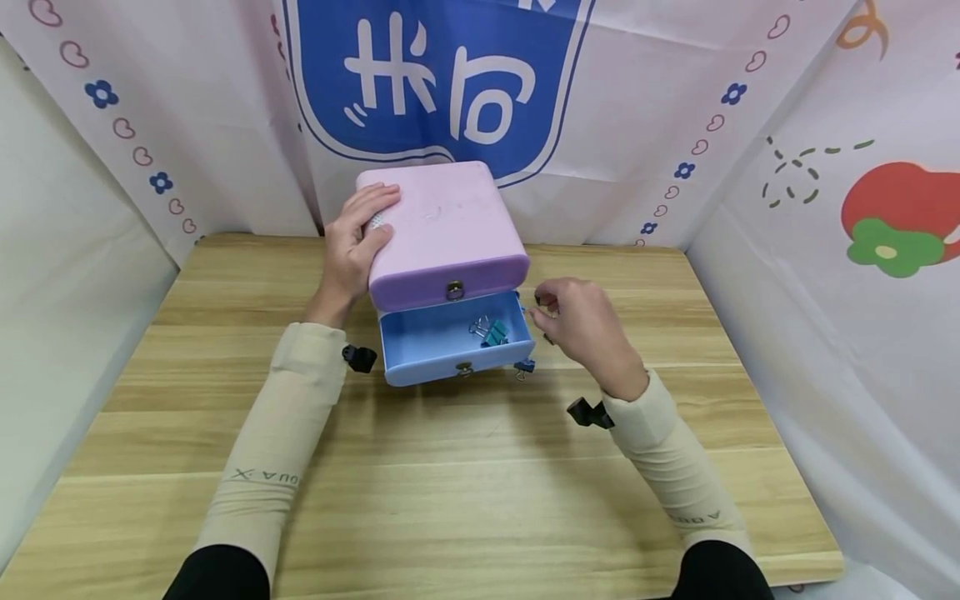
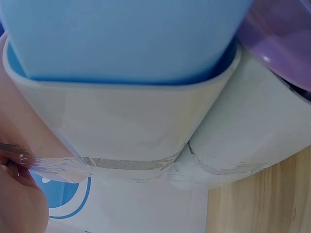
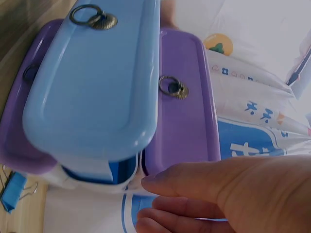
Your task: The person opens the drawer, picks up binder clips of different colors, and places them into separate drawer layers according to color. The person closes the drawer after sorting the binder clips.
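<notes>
White cloth (image 1: 637,108) with a blue emblem is hanging behind a wood-grain bench (image 1: 450,500), where a pink-topped drawer chest (image 1: 442,217) is standing near the back edge. Its blue drawer (image 1: 423,333) is jutting out beneath the purple top drawer (image 3: 189,126), and teal binder clips (image 1: 495,334) are lying inside toward the right. One blue clip (image 1: 528,365) is resting on the bench near that drawer's front right corner. The left hand (image 1: 351,250) is laying its extended fingers over the chest's left top edge. The right hand (image 1: 585,321) is hovering just right of the drawer, thumb and fingers bending toward each other; whether its grip is clamping anything, I cannot tell.
</notes>
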Available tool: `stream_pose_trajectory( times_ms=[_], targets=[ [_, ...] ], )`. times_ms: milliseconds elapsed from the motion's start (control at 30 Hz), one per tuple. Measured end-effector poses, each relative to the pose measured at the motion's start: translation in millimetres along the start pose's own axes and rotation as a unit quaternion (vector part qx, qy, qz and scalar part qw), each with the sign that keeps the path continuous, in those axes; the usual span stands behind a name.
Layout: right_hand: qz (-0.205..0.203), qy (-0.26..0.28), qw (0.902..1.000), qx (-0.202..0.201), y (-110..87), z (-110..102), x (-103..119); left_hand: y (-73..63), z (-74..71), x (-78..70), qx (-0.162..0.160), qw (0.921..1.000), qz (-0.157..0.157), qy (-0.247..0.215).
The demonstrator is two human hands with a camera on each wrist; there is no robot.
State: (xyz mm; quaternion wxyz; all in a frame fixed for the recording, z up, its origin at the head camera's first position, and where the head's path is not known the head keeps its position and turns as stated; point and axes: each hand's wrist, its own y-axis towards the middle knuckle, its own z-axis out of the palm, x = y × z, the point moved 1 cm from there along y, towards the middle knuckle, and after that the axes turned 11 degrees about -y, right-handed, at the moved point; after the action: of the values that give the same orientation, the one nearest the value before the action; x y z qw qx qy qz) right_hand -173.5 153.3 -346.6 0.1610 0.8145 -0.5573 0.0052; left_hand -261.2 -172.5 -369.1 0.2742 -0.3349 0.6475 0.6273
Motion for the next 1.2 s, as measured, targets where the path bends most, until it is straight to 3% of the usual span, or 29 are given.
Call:
stream_pose_trajectory(
  times_ms=[600, 1200],
  targets=[
    [0.061, 0.020, 0.9976, 0.024, 6.7, 14, -34, 1.9, -1.6, -1.0, 0.003, 0.9999, 0.000, 0.010],
    [0.084, -0.005, 0.9942, 0.067, 13.2, 57, -66, -1.2, -1.0, -0.1, 0.003, 0.9999, -0.002, 0.012]
  ],
)
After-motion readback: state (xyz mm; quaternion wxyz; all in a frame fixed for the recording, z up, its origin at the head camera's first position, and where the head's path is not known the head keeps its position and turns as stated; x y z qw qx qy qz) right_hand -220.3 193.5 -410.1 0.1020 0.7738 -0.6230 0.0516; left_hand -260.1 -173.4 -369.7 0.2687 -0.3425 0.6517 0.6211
